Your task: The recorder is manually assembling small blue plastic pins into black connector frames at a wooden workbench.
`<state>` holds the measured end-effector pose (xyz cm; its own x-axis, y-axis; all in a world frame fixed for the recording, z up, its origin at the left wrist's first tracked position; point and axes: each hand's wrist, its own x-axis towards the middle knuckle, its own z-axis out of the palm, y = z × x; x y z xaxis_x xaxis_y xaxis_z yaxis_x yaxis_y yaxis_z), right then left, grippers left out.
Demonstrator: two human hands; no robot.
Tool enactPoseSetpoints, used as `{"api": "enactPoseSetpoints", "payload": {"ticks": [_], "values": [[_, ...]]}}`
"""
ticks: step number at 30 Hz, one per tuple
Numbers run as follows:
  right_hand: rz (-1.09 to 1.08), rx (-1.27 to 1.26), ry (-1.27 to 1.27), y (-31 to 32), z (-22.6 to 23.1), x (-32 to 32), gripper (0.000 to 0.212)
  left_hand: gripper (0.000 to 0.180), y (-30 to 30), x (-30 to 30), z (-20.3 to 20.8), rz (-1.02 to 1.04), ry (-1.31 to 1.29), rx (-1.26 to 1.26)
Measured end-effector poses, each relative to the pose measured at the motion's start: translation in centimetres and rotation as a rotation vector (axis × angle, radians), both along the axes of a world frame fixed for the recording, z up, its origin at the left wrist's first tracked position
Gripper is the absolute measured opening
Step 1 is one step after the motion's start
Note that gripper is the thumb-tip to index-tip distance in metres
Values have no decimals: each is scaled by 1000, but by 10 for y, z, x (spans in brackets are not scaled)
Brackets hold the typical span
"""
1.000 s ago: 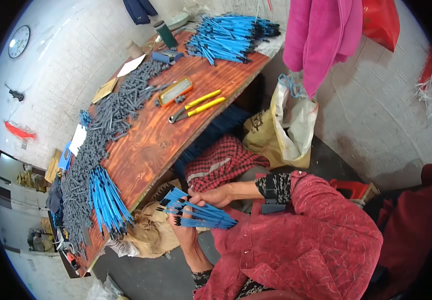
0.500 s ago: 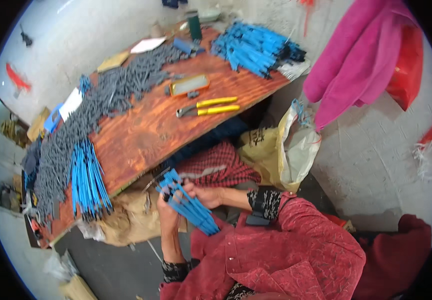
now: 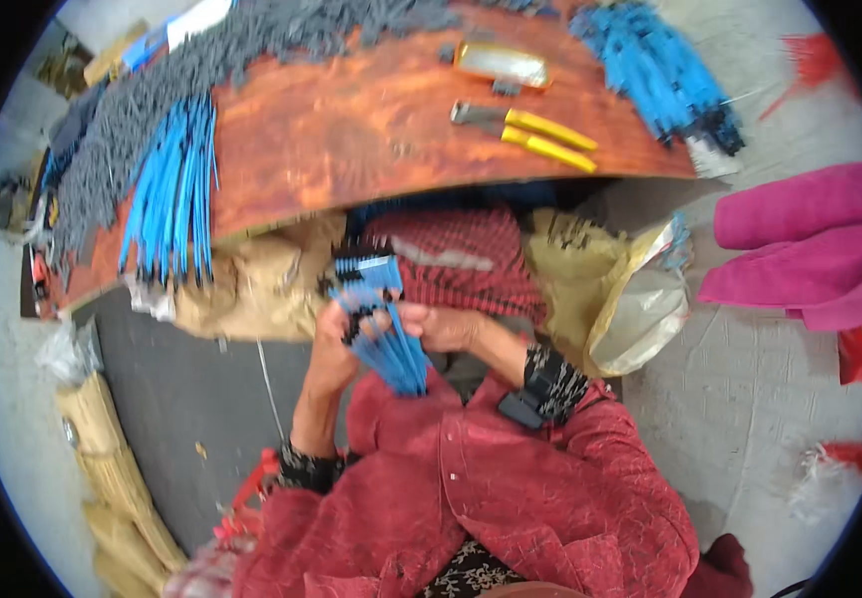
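A bundle of thin blue rods with black ends [image 3: 403,357] is held up in front of my chest, tilted, its lower ends near my red jacket. My left hand [image 3: 333,344] is closed round the bundle's left side. From the right, my right hand [image 3: 436,324] has its fingers closed at the same bundle, apparently on one of the rods at its edge. Motion smears the black upper ends, so single rods there are hard to make out.
On the reddish wooden table [image 3: 351,130] lie yellow-handled pliers [image 3: 530,136], a shallow tray [image 3: 501,64], a heap of grey parts [image 3: 241,50] and blue rod bundles at left [image 3: 173,189] and right [image 3: 650,75]. An open sack [image 3: 640,309] and checkered cloth [image 3: 471,259] sit below.
My view has turned right and downward, so the table sits higher in it. The bundle stands more upright. Both hands stay on it.
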<state>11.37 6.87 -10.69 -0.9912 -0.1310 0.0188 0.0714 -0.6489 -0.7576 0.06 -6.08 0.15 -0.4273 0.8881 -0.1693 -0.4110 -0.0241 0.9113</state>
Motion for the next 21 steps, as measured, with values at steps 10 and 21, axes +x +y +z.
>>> {"api": "enactPoseSetpoints", "payload": {"ticks": [10,21], "values": [[324,128,23,16,-12,-1,53,30,-7,-2,-20,19,124,-3],[244,27,78,29,21,-1,87,34,-3,4,-18,75,130,-45]]}}
